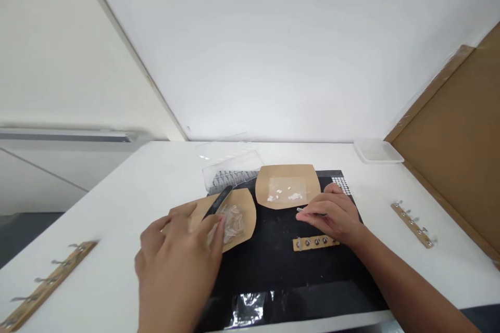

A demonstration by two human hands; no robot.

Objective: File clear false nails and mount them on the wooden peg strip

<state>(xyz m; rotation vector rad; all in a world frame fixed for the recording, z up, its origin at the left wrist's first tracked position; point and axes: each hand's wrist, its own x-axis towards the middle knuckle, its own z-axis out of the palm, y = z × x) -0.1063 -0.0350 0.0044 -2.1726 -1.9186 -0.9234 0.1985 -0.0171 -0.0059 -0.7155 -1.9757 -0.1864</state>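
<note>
My left hand (177, 250), slightly blurred, hovers over the left cardboard tray (250, 208), its fingers bent and apart. Clear little tubes (234, 221) lie piled in that tray beside my thumb and index finger. A black tool like tweezers (219, 202) slants across the tray, its lower end hidden behind my fingers. My right hand (332, 213) pinches a small clear tube (300, 209) between thumb and fingertips. Below it lies a wooden strip (315, 242) with several metal screws or hooks; a clear piece stands at its left end.
Another cardboard tray (287, 170) holds small white pieces. Similar hook strips lie at left (50, 283) and right (412, 223). A black mat (273, 265) covers the middle of the table. Behind are clear plastic packaging (234, 166) and a shallow translucent container (378, 152); cardboard (461, 151) stands right.
</note>
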